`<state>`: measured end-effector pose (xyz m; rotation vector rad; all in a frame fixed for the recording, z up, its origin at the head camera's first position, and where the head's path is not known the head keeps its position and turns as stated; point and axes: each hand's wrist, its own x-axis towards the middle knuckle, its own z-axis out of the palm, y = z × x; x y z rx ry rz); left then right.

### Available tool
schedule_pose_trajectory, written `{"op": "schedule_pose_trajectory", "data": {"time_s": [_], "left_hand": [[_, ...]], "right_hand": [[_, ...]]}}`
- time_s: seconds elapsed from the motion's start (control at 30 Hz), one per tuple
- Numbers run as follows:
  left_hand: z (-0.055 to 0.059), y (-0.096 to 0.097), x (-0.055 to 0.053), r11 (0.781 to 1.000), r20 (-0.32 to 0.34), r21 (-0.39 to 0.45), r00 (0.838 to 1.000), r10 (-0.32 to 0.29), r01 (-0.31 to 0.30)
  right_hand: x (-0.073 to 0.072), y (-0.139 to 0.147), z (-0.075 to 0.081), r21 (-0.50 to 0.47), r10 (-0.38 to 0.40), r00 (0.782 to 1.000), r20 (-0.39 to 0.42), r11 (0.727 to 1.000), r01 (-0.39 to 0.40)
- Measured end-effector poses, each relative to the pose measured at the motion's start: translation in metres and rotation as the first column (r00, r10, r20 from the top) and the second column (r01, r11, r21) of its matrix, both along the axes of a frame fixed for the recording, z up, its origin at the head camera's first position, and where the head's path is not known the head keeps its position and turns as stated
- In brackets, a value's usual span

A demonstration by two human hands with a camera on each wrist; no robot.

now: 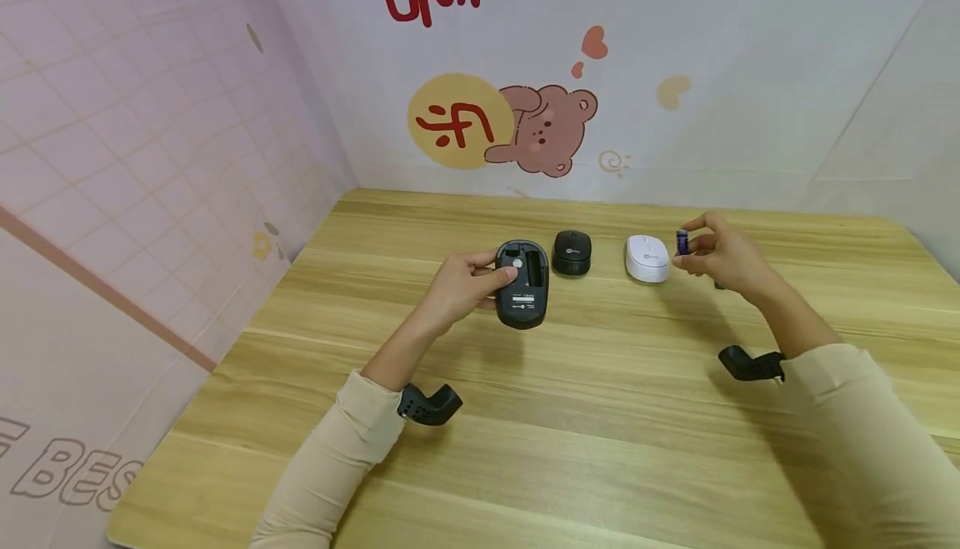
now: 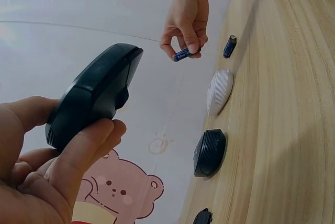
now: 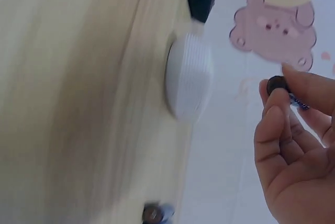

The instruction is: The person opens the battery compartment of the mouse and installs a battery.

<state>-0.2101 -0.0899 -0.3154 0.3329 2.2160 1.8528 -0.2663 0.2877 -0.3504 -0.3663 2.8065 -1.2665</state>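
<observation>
My left hand (image 1: pixel 457 289) grips a black computer mouse (image 1: pixel 521 307) above the table, thumb across its underside. That underside faces me, and its battery compartment is uncovered, with a dark slot showing. Off to the right, my right hand (image 1: pixel 726 256) pinches a blue battery (image 1: pixel 682 242) upright between thumb and fingers, above and beside a white mouse (image 1: pixel 647 257). A second blue battery (image 2: pixel 230 46) lies on the table past the white mouse; in the head view it is mostly hidden behind the right hand.
Another black mouse (image 1: pixel 572 252) sits on the wooden table (image 1: pixel 570 449), left of the white one. A small black piece (image 2: pixel 203 217) lies at the lower edge of the left wrist view. Behind the table hangs a printed backdrop (image 1: pixel 750 74). Each wrist carries a black camera mount (image 1: pixel 431 406).
</observation>
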Motion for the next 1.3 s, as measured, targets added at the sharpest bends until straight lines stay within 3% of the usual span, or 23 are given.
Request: {"op": "schedule_pose_trajectory", "data": {"time_s": [0.23, 0.7, 0.9, 1.1, 1.3], "left_hand": [[0.000, 0.002, 0.000, 1.000, 0.005, -0.001, 1.000, -0.005, 0.005], [0.002, 0.006, 0.001, 1.000, 0.017, -0.006, 1.000, -0.010, 0.010], [0.002, 0.007, 0.001, 1.000, 0.015, -0.009, 1.000, -0.015, 0.015], [0.002, 0.010, 0.002, 0.999, 0.021, -0.005, 0.999, -0.041, 0.041], [0.001, 0.012, 0.002, 0.999, 0.028, 0.008, 0.998, -0.053, 0.053]], "right_hand": [[0.009, -0.026, 0.014, -0.083, -0.047, 0.999, -0.001, 0.995, 0.047], [0.031, -0.077, 0.045, -0.198, -0.147, 0.980, -0.135, 0.973, 0.118], [0.039, -0.088, 0.055, -0.326, -0.163, 0.974, -0.155, 0.939, 0.106], [0.047, -0.100, 0.066, -0.443, -0.133, 0.979, -0.158, 0.895, 0.050], [0.053, -0.112, 0.073, -0.439, -0.107, 0.977, -0.185, 0.898, 0.015]]}}
